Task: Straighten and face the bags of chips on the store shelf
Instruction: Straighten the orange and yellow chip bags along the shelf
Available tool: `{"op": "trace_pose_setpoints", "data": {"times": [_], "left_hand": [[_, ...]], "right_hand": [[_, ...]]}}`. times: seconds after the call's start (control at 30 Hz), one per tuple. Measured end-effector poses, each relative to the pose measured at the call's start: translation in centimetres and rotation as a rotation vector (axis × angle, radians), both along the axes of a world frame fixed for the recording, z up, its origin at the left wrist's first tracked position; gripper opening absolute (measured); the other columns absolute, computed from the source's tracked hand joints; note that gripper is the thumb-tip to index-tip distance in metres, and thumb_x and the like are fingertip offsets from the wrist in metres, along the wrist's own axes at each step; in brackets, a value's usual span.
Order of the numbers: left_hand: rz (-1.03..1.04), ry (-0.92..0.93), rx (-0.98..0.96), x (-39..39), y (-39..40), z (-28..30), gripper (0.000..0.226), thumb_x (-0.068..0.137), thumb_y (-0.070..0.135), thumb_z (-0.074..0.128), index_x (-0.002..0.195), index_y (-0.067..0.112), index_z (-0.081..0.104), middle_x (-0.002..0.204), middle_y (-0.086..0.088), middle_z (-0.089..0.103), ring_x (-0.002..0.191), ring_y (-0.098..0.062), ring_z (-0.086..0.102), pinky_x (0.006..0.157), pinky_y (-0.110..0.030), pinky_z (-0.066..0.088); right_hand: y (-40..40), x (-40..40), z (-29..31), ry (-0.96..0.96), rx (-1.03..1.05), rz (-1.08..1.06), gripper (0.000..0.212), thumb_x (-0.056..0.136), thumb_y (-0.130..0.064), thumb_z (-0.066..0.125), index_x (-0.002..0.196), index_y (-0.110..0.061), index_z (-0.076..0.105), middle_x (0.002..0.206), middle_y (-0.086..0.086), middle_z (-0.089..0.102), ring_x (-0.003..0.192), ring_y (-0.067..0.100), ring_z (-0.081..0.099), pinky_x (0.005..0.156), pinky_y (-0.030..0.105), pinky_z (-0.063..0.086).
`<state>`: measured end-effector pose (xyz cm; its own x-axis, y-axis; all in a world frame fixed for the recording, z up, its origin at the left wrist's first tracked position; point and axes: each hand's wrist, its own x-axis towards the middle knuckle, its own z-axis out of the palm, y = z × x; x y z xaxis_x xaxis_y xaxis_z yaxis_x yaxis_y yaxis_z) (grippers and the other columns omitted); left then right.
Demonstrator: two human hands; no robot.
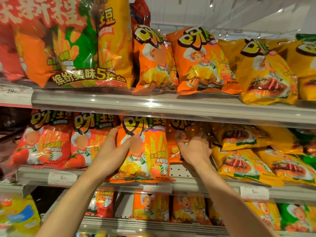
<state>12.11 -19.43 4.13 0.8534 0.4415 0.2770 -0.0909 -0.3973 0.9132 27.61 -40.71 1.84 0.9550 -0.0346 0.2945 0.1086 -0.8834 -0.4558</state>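
Observation:
On the middle shelf (186, 171) an orange chip bag (148, 151) stands upright at the front edge, label facing me. My left hand (111, 149) grips its left side, thumb across the front. Behind and to the right, a second orange bag (177, 134) sits farther back; my right hand (195, 149) is closed on its front. Two red tomato bags (47, 139) stand to the left. Yellow steak-flavour bags (239, 161) lie tilted and stacked to the right.
The upper shelf (153, 103) holds orange bags (200, 62), a yellow bag (266, 72) hanging over the edge and a large multipack (77, 48). More bags (150, 207) fill the lower shelf. Price tags (62, 177) line the shelf rails.

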Motion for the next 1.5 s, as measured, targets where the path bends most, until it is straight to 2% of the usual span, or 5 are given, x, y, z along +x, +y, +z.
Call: {"op": "trace_pose_setpoints", "data": {"times": [0.37, 0.77, 0.97, 1.13, 1.5], "left_hand": [[-0.01, -0.018, -0.009, -0.3, 0.2, -0.1, 0.084, 0.074, 0.071, 0.061, 0.146, 0.03, 0.042, 0.119, 0.017, 0.064, 0.104, 0.003, 0.059, 0.075, -0.017, 0.041], [-0.033, -0.053, 0.005, 0.5, -1.8, -0.3, 0.07, 0.071, 0.073, 0.064, 0.131, 0.043, 0.045, 0.1, 0.03, 0.069, 0.091, 0.01, 0.066, 0.066, -0.009, 0.047], [-0.024, -0.037, 0.18, 2.4, -5.8, -0.8, 0.07, 0.078, 0.071, 0.066, 0.135, 0.039, 0.04, 0.101, 0.027, 0.064, 0.091, 0.019, 0.059, 0.069, -0.008, 0.046], [0.079, -0.076, 0.281, 2.7, -4.7, -0.6, 0.081, 0.08, 0.078, 0.055, 0.143, 0.027, 0.046, 0.121, 0.011, 0.065, 0.112, -0.006, 0.06, 0.092, -0.032, 0.05], [0.275, -0.049, 0.67, 3.8, -3.1, -4.9, 0.067, 0.095, 0.065, 0.039, 0.148, 0.023, 0.043, 0.16, -0.017, 0.02, 0.149, -0.036, 0.019, 0.113, -0.054, 0.031]], "right_hand": [[1.5, 1.0, -1.0, -0.056, 0.269, 0.098, 0.095, 0.092, -0.066, 0.051, 0.157, -0.009, 0.011, 0.156, 0.019, 0.028, 0.144, 0.039, 0.029, 0.117, 0.052, 0.023], [-1.3, -3.2, 2.0, 0.003, 0.805, 0.279, 0.057, 0.097, -0.06, 0.047, 0.142, -0.024, 0.044, 0.134, -0.004, 0.055, 0.113, 0.014, 0.053, 0.09, 0.03, 0.037], [-1.1, -5.7, 2.4, 0.161, 0.78, 0.393, 0.088, 0.079, -0.079, 0.054, 0.147, -0.025, 0.039, 0.136, -0.009, 0.057, 0.126, 0.014, 0.054, 0.099, 0.035, 0.044], [-2.1, -3.4, 3.1, 0.032, 0.787, 0.258, 0.028, 0.092, -0.053, 0.06, 0.111, -0.033, 0.054, 0.107, -0.006, 0.065, 0.1, 0.02, 0.062, 0.073, 0.032, 0.041], [-1.1, -6.1, 0.3, -0.182, 0.161, 0.137, 0.095, 0.089, -0.079, 0.028, 0.155, -0.01, 0.019, 0.159, 0.017, 0.024, 0.148, 0.032, 0.021, 0.119, 0.049, 0.024]]}}
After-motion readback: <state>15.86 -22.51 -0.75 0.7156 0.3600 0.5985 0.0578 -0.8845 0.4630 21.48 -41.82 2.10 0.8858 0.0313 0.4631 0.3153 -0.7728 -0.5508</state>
